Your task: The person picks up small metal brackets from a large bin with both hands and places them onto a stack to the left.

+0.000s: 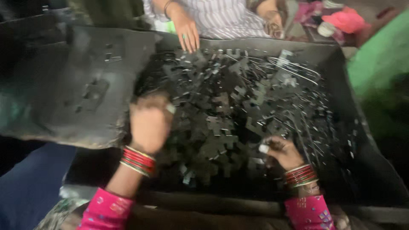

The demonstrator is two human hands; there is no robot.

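Both hands reach forward, seemingly curled.

Your sleeves are pink with small patterns, your bangles red and gold; the metal parts and tray are dark grey.

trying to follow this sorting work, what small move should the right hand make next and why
Probably close the right hand on one flat metal piece and lift it out. Its fingers already curl down into the pile of dark metal pieces in the bin, while the left hand rests at the pile's edge. The picture is blurred, so whether it already grips a piece is unclear.
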